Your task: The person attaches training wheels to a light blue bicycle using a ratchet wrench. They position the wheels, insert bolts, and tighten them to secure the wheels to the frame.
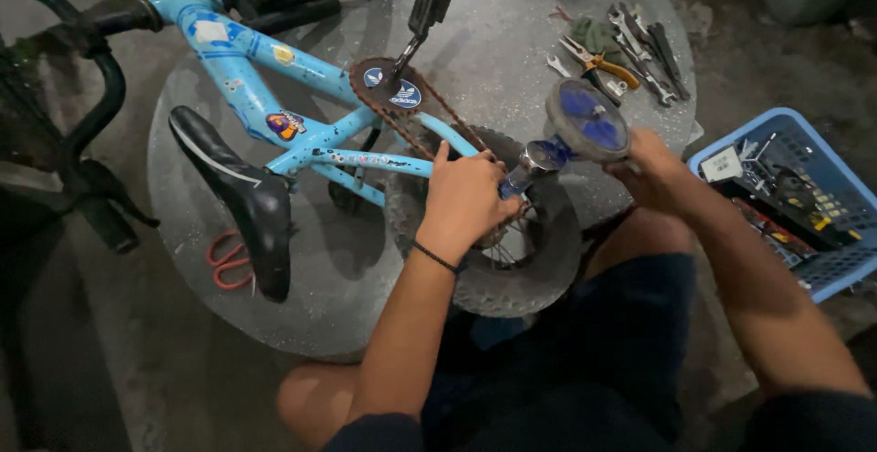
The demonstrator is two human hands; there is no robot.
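round speckled table on a dim concrete floor carries a small blue bike lying on its side, rear wheel at the near edge. left hand is closed around the rear hub, beside the rusty chain. right hand curls at the far side of a blue training wheel; whether it truly grips is hidden. that wheel looks like light, hard plastic on a stiff metal stem, best held by the stem near the axle. chain looks gritty and likely greasy. pliers and wrenches lie behind, red scissors under the saddle, a blue basket at right.
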